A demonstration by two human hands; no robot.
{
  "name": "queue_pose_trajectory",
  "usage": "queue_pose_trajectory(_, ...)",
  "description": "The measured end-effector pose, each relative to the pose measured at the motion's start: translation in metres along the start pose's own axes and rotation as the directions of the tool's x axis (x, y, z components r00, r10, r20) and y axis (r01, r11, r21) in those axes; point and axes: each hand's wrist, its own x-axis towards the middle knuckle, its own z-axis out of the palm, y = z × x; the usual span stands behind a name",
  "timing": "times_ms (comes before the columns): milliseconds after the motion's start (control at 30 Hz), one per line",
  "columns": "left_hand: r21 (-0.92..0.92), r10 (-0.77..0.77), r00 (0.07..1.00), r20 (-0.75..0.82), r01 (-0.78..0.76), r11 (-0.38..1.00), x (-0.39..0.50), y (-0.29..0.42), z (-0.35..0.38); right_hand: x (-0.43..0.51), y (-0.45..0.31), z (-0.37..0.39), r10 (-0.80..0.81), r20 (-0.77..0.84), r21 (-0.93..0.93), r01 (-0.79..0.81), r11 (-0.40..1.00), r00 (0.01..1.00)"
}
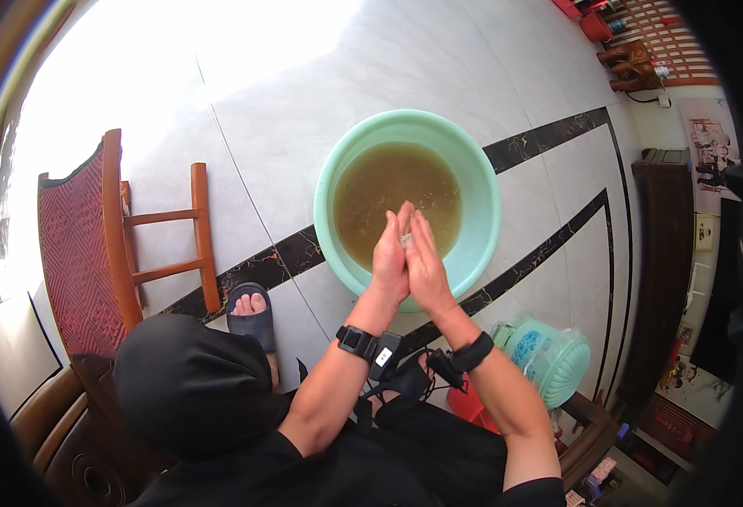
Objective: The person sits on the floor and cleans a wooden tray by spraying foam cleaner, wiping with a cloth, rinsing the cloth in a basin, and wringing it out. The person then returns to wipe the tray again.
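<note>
My left hand [389,255] and my right hand [426,263] are pressed together palm to palm, fingers pointing away from me. Between them shows a small pale lump [405,239], mostly hidden by the palms; what it is made of cannot be told. Both hands are over the near side of a mint-green plastic basin [486,209] standing on the tiled floor. Murky brown water [403,171] lies in the basin, with small pale specks on its surface near the fingertips.
Left of the basin is a wooden-framed seat with red woven fabric [80,253]. My sandalled foot [249,317] rests beside it. At right stand a mint-green ribbed plastic container [564,367] and a red plastic item [468,405]. A dark wooden cabinet [659,266] lines the wall.
</note>
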Motion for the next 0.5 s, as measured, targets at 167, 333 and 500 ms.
queue_pose_trajectory(167, -0.114, -0.266, 0.959, -0.102, 0.254, 0.960, 0.000, -0.010, 0.001, 0.012, 0.028, 0.006, -0.078, -0.117, 0.009, 0.080, 0.997, 0.990)
queue_pose_trajectory(333, 0.241, 0.029, 0.967, -0.252, 0.034, 0.970, 0.012, -0.021, -0.005, 0.048, 0.103, -0.033, 0.127, -0.255, -0.139, -0.166, 0.976, 0.959)
queue_pose_trajectory(500, 0.269, 0.201, 0.870, -0.450, -0.083, 0.960, 0.023, 0.006, -0.023, 0.016, 0.110, -0.021, -0.058, -0.057, -0.346, 0.034, 0.938, 0.997)
